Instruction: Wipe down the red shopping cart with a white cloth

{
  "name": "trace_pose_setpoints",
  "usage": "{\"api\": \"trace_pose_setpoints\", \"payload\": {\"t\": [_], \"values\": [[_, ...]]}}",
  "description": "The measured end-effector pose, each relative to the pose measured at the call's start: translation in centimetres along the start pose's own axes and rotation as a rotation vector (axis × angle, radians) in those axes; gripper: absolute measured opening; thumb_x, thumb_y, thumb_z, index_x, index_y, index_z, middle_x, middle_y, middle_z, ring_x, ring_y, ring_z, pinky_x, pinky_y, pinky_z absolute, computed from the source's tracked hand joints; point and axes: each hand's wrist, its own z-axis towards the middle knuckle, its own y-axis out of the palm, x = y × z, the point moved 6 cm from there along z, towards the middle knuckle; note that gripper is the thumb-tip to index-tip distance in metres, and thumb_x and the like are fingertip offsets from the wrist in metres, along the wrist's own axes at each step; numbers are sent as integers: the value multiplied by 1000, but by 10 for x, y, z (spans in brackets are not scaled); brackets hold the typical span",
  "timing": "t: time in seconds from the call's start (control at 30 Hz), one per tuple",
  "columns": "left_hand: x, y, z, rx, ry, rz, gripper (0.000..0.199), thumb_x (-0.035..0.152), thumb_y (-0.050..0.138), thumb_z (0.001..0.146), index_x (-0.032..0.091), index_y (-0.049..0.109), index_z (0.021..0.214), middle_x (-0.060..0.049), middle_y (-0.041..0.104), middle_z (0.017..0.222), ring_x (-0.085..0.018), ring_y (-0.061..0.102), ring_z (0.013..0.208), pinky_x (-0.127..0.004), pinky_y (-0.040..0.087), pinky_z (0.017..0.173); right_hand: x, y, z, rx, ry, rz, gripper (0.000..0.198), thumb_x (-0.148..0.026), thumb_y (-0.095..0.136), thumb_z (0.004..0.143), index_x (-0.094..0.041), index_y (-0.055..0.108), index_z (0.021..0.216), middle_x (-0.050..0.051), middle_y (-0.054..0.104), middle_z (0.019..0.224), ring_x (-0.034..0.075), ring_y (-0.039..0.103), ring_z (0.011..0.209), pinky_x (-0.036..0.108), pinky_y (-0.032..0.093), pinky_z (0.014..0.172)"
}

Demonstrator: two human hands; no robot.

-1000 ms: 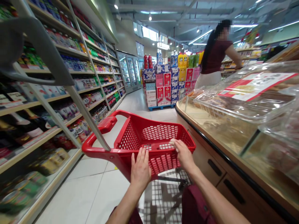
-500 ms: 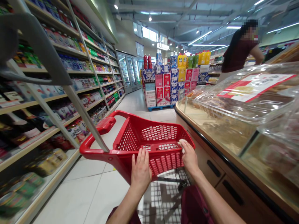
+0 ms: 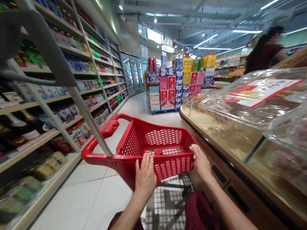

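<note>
A red plastic shopping cart (image 3: 134, 163) with perforated basket walls stands before me, its handle end to the left. My left hand (image 3: 145, 174) rests on the near rim with its fingers stretched out and nothing in them. At the basket's right corner, my right hand (image 3: 201, 163) is closed on a white cloth (image 3: 193, 147), pressing it against the rim. Most of the cloth is hidden under the fingers. A metal pole with a grey plastic holder (image 3: 48, 48) rises from the cart's handle end.
Shelves of drinks (image 3: 79, 73) line the left. On the right, a wooden counter (image 3: 216, 150) with a black edge bears clear food boxes (image 3: 247, 102). Stacked cartons (image 3: 168, 89) stand ahead on a blue pallet, with glass fridges (image 3: 130, 70) behind. A person (image 3: 263, 52) stands beyond the counter.
My right hand has slid the white cloth a little to the right, round the basket's corner. My left hand stays on the rim. The person behind the counter has shifted right.
</note>
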Motion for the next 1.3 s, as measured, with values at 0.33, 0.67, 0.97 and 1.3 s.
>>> {"api": "trace_pose_setpoints", "payload": {"t": [0.33,0.67,0.97,1.3], "values": [[0,-1,-1,5,8,17,56,21,44,69,13,41,125,-10,41,132,-26,31,124,-48,19,102,-30,8,-3,-80,-131,83,62,4,32,64,-22,51,118,3,47,127,15,38,120,36,31,102],[0,0,0,13,7,15,56,20,44,69,13,41,124,-11,42,131,-26,32,123,-48,20,102,-56,15,-8,-110,-251,150,67,6,31,64,-24,47,121,1,45,128,14,35,122,37,30,102],[-1,2,0,0,-1,18,56,20,44,69,11,42,124,-10,41,132,-25,32,123,-47,23,101,-42,17,-14,-9,-155,85,67,5,31,63,-21,46,122,3,45,128,16,33,123,38,30,102],[-1,3,-1,-22,-6,10,56,20,42,69,11,40,124,-9,39,133,-24,30,125,-48,22,102,-15,4,3,-35,-17,10,59,5,31,64,-17,55,114,7,51,123,18,42,117,37,33,100]]}}
